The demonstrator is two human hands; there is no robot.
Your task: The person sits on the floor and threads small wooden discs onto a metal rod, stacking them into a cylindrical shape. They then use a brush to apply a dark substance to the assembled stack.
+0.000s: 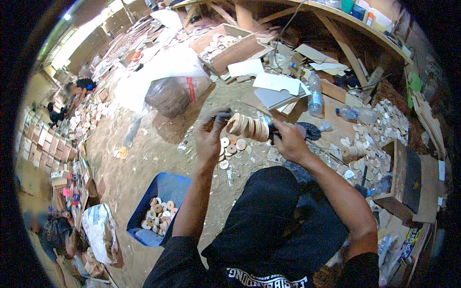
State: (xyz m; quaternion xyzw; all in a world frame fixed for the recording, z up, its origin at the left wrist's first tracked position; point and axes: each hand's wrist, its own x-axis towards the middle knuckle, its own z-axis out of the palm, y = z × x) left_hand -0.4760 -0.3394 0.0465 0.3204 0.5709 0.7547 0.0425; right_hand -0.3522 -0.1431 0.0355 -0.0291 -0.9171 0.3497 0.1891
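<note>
Currently, the left hand (209,135) pinches the left end of a row of wooden discs (249,127) held above the floor (113,175). The right hand (289,140) curls closed around its other end.

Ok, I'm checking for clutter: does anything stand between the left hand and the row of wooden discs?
Nothing visible does: the left hand is right at one end of the row of wooden discs, the right hand at the other.
</note>
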